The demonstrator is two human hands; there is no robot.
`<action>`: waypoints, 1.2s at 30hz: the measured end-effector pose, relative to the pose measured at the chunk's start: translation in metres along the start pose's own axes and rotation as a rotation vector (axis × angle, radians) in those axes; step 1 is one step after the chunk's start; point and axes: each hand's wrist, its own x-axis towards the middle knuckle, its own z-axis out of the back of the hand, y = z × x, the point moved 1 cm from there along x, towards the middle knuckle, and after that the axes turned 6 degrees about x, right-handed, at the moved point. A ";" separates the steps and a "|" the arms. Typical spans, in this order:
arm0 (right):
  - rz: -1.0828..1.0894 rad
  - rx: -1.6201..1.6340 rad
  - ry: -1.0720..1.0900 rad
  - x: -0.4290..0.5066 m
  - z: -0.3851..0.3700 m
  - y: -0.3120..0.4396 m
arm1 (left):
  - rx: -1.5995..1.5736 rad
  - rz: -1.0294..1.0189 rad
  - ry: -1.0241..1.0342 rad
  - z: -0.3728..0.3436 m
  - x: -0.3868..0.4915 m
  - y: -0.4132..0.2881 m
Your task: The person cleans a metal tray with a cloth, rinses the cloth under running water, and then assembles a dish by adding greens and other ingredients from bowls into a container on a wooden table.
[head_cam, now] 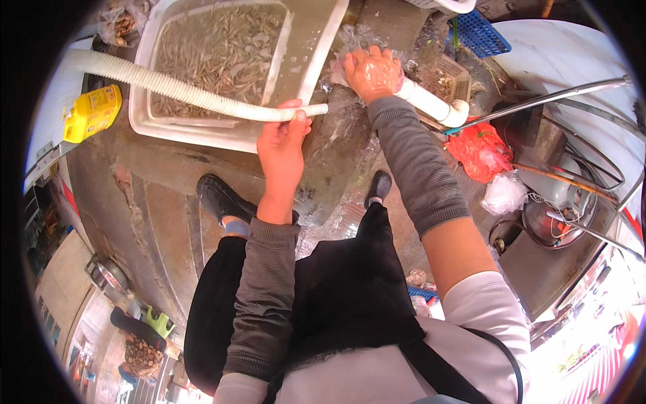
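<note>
My left hand point(283, 144) grips a white corrugated hose point(202, 96) close to its end. From that end a stream of water runs towards my right hand point(374, 74), which is wet, back upward, with curled fingers. Clear, shiny material, water or plastic film, lies around its fingertips; whatever is under the palm stays hidden. A white plastic pipe point(426, 102) with an elbow end lies just right of that wrist. The hose passes over a large white tub point(139, 118), where many small shrimp-like animals point(227, 55) lie in water within an inner frame.
A yellow jug point(93, 113) stands left of the tub. At right are a beige basket point(460, 81), a blue crate point(479, 34), a red plastic bag point(482, 151), a metal pole point(550, 103) and a steel bowl point(545, 224). Another person point(144, 348) is at lower left. The floor point(161, 202) is wet.
</note>
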 end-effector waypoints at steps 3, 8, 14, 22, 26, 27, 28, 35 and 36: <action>-0.058 0.240 -0.130 -0.007 0.020 0.007 | -0.026 -0.022 0.021 -0.001 0.002 -0.006; 0.173 0.135 -0.071 -0.080 0.030 0.014 | -0.065 -0.028 0.025 -0.004 0.003 -0.002; -0.150 0.285 0.007 0.011 0.015 -0.021 | -0.024 -0.053 0.028 -0.004 0.003 -0.001; 0.082 0.581 -0.153 -0.027 0.077 -0.015 | -0.037 -0.044 -0.025 -0.002 -0.004 -0.005; -0.116 0.236 -0.256 -0.024 0.032 -0.018 | -0.059 -0.041 0.022 -0.003 -0.005 0.001; -0.075 0.227 -0.247 -0.024 0.024 -0.015 | -0.064 -0.035 0.015 -0.003 -0.005 0.002; -0.052 0.245 -0.187 -0.034 0.021 -0.011 | -0.074 -0.047 0.024 -0.004 -0.006 0.002; 0.152 0.037 0.134 -0.055 0.018 0.005 | -0.005 -0.070 0.010 -0.009 0.006 0.004; 0.094 -0.017 0.252 -0.026 0.010 0.002 | 0.007 -0.079 0.017 -0.009 0.009 0.003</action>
